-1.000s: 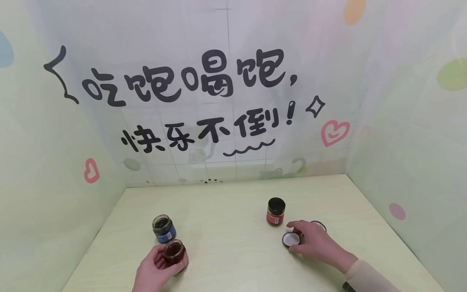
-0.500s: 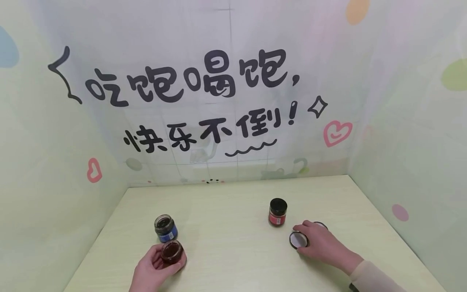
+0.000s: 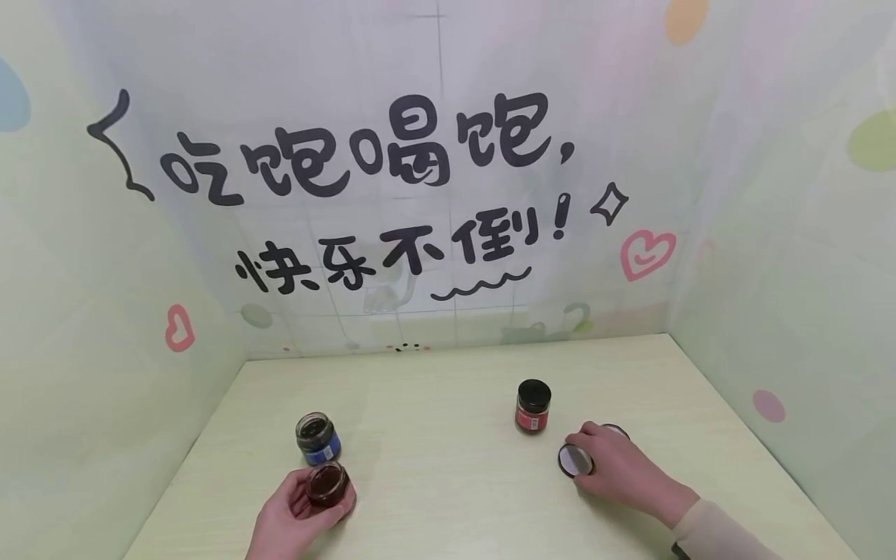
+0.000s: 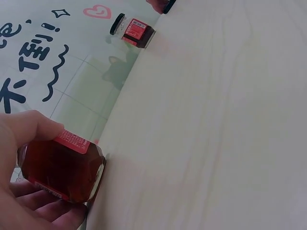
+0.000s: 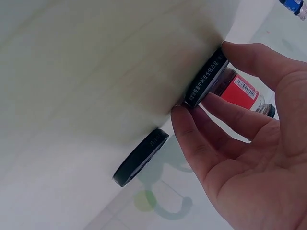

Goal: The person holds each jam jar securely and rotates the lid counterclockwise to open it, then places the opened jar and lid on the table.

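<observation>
My left hand (image 3: 290, 513) grips an open glass jar (image 3: 327, 484) with dark red contents. A red label (image 4: 74, 142) shows beneath the thumb in the left wrist view. Just behind that jar stands another open jar (image 3: 318, 447) with a blue label and dark contents. Over on the right, my right hand (image 3: 623, 470) pinches a black jar lid (image 3: 576, 461) at its edge, its pale inner face turned upward. Thumb and fingers hold the lid's rim (image 5: 207, 79) close to the table in the right wrist view. A second black lid (image 5: 141, 158) lies beside the hand, partly hidden in the head view.
A capped jar (image 3: 533, 408) with a red label and black lid stands behind the right hand. The pale wooden table (image 3: 434, 451) meets printed fabric walls (image 3: 448, 233) at the back and both sides.
My right hand has closed its fingers on the lid and drawn it a little to the right. The left hand and its jar have shifted slightly left.
</observation>
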The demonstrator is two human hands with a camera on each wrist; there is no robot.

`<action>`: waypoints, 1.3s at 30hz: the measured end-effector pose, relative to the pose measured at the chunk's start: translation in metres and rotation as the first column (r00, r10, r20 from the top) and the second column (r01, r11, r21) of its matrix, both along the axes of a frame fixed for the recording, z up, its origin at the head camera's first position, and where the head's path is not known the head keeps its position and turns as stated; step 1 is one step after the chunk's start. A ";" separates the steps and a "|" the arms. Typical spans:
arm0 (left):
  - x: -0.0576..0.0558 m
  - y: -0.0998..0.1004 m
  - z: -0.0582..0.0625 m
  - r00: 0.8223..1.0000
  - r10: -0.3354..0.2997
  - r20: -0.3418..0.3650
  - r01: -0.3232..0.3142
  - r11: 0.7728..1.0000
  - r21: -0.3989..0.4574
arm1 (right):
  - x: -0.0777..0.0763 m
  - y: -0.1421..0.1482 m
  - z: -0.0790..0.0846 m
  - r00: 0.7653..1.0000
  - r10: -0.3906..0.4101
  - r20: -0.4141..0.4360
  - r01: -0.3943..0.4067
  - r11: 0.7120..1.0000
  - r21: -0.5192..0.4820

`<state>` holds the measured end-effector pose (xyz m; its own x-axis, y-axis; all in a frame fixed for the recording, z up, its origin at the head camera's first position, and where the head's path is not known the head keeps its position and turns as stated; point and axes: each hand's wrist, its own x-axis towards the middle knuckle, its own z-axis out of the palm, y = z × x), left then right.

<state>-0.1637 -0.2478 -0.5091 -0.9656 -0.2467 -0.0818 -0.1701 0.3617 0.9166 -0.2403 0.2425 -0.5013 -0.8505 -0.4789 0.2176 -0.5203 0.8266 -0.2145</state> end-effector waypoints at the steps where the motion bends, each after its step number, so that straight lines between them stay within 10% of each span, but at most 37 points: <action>1: 0.000 0.000 -0.001 1.000 -0.001 0.000 0.001 1.000 0.002 | 0.000 0.000 0.000 1.000 0.000 0.002 0.000 1.000 0.001; 17: 0.009 0.000 -0.004 0.999 0.004 0.038 -0.005 1.000 0.008 | 0.004 -0.001 -0.003 1.000 0.002 0.016 -0.002 1.000 0.001; 27: 0.012 -0.003 0.015 1.000 -0.002 0.015 0.003 0.999 -0.042 | 0.007 -0.004 0.000 0.997 -0.037 0.073 0.038 0.999 -0.010; 39: 0.008 0.009 0.040 0.953 0.075 -0.293 -0.085 0.996 -0.022 | 0.006 -0.009 0.020 0.997 -0.044 0.056 0.050 0.993 -0.104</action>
